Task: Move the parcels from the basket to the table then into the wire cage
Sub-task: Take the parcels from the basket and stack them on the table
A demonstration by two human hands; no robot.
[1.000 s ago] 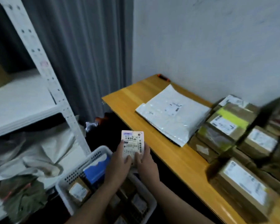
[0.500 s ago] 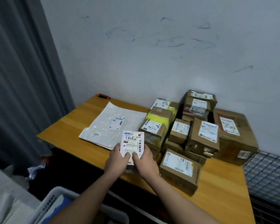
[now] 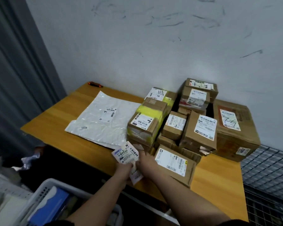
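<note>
**Small labelled parcel arriving at the near edge of the table**

Both hands hold 1 small white parcel (image 3: 127, 156) over the near edge of the wooden table (image 3: 55, 123), just left of the cardboard stack. The left hand (image 3: 123, 170) grips it from below at its near end, fingers curled around it. The right hand (image 3: 146, 160) lies against its right side with fingers reaching forward; whether it is truly clasping or only steadying the parcel I cannot tell. The parcel is tilted with its shipping label facing up, probably so the label stays readable once it is set down.

The free strip of table sits between the flat white poly mailer (image 3: 103, 118) on the left and the low box with the large label (image 3: 175, 163) on the right, which is likely why the parcel is brought in here. The boxes are piled toward the far right, next to the wire cage (image 3: 268, 168), a sensible staging spot for the second leg of the task.

The white basket (image 3: 44, 190) at the near left holds a blue item (image 3: 51, 207) among other things, so more transfers appear to remain. An orange tool (image 3: 95, 84) lies at the far left corner of the table.
</note>
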